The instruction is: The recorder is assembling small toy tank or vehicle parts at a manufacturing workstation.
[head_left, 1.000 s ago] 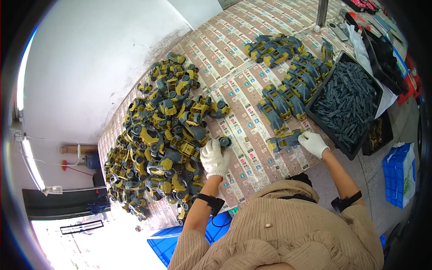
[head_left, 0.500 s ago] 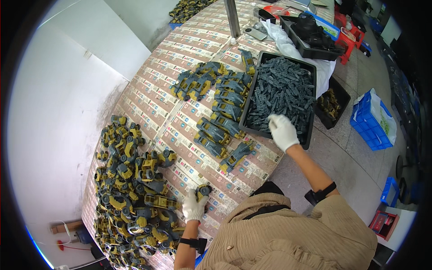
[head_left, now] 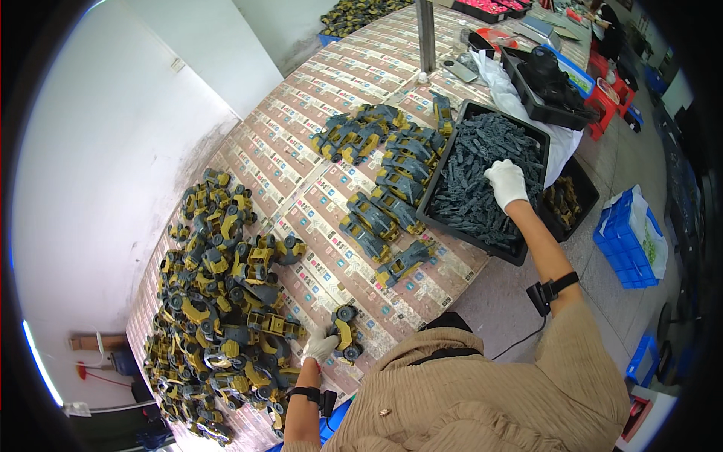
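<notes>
My left hand (head_left: 320, 346), in a white glove, is closed at the left side of a yellow and grey toy car (head_left: 344, 332) with black wheels, on the table near my body. Over at the right, my gloved right hand (head_left: 507, 184) is above a black tray (head_left: 432, 197) heaped with dark grey plastic parts (head_left: 482, 151). Its fingers curl down at the heap, and what is between them is hidden. Left of the tray stand rows of toy car bodies with grey tops (head_left: 404, 177); a single one (head_left: 405, 264) lies nearest me.
A large pile of yellow and grey toy cars (head_left: 218, 301) covers the table's left side. A metal post (head_left: 426, 38) rises at the back beside a phone (head_left: 460, 71). Another black tray (head_left: 568, 203) and a blue crate (head_left: 626, 239) stand on the floor at right.
My right hand has moved farther over the tray, away from its near edge. The toy car by my left hand has turned a little and shows more of itself. The whole view has shifted.
</notes>
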The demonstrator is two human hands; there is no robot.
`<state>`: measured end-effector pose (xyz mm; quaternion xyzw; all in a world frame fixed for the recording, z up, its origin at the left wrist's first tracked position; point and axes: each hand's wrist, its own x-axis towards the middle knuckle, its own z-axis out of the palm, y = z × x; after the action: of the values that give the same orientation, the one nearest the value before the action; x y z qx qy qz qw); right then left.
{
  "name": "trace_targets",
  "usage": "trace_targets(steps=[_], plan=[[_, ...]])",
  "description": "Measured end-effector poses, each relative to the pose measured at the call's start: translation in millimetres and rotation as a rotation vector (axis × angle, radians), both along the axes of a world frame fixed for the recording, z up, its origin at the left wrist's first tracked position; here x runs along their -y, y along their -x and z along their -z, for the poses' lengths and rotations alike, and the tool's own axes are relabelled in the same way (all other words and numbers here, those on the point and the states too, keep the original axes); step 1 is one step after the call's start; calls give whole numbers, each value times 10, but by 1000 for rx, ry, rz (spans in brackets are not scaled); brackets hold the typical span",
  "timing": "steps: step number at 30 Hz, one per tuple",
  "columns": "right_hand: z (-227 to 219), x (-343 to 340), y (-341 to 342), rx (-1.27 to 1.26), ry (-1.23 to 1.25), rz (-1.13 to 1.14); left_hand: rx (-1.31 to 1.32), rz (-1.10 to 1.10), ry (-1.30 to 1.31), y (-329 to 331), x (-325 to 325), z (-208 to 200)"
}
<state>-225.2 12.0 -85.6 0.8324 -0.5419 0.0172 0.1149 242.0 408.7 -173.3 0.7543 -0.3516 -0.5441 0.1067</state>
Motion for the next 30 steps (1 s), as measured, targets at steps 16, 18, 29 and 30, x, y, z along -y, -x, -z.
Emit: trace_targets(steps=[16, 18, 29, 30], plan=[[326, -2203, -1456, 866, -1162, -158, 64, -348, 255, 741, 135, -874], [384, -2395, -1630, 715, -1231, -309, 167, -276, 310, 808, 137, -793], [423, -2601, -1824, 528, -1102, -357, 778, 989, 501, 653, 602, -964], [438, -2614, -1836, 536, -1047, -467, 638, 866, 382, 665, 583, -916]])
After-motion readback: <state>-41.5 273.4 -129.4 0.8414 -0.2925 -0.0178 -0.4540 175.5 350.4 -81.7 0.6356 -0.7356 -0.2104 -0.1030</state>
